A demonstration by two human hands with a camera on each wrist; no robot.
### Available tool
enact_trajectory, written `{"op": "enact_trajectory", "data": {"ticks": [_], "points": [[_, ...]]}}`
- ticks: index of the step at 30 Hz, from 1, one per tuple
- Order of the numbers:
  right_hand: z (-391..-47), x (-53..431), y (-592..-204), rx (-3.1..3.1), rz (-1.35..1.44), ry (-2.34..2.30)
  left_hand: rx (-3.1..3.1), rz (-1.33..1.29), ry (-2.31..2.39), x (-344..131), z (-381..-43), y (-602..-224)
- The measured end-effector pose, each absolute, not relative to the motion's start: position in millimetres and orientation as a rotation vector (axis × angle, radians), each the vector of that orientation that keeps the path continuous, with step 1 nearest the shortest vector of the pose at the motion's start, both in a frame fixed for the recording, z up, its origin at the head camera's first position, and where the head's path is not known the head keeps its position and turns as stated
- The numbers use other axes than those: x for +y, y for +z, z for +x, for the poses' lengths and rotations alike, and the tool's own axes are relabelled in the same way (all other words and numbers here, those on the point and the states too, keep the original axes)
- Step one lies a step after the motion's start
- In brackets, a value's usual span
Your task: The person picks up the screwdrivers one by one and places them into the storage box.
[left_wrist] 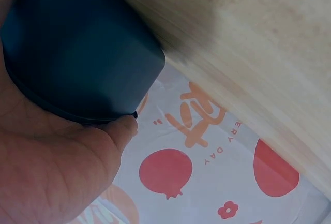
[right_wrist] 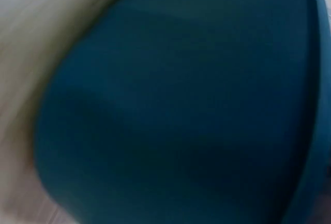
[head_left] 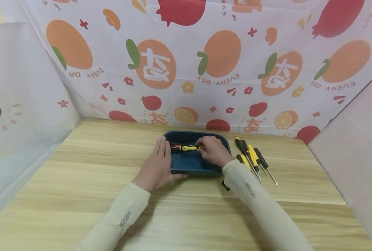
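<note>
A dark blue plastic bin [head_left: 186,164] stands on the table, its outer wall [left_wrist: 88,53] large in the left wrist view. My left hand [head_left: 156,167] rests against its near left corner, straight fingers along the left side and thumb spread along the front. Inside the bin, a screwdriver with a yellow and black handle [head_left: 189,148] lies crosswise, next to a red and black handle [head_left: 175,148]. My right hand [head_left: 215,150] reaches over the near right rim and pinches the yellow screwdriver's right end; its fingertips are partly hidden. The right wrist view shows mostly blurred bin wall [right_wrist: 181,89].
Several yellow and black screwdrivers [head_left: 254,157] lie in a loose bunch just right of the bin. A small black object [head_left: 225,185] sits by the right sleeve. Behind the wooden table [head_left: 110,146] hangs a fruit-printed cloth [head_left: 189,62].
</note>
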State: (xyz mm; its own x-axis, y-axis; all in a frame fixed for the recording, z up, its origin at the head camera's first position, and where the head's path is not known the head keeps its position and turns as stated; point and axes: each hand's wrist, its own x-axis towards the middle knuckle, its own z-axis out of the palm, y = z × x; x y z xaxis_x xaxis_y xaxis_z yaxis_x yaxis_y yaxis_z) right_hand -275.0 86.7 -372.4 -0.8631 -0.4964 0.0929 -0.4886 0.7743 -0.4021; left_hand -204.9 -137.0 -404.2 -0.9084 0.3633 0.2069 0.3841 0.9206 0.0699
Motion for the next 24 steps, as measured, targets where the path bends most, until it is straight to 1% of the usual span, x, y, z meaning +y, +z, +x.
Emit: {"op": "enact_trajectory", "data": {"ticks": [14,24], "points": [[-284.1,59.7,-376.2,2.735,-0.85,-0.563,-2.912,-0.555,-0.126,-138.2,-197.9,-404.2],[-288.7,54.7,-383.7,2.688,-0.781,-0.562,-2.882,-0.581,-0.072,-135.9,-195.3,-401.7]]}}
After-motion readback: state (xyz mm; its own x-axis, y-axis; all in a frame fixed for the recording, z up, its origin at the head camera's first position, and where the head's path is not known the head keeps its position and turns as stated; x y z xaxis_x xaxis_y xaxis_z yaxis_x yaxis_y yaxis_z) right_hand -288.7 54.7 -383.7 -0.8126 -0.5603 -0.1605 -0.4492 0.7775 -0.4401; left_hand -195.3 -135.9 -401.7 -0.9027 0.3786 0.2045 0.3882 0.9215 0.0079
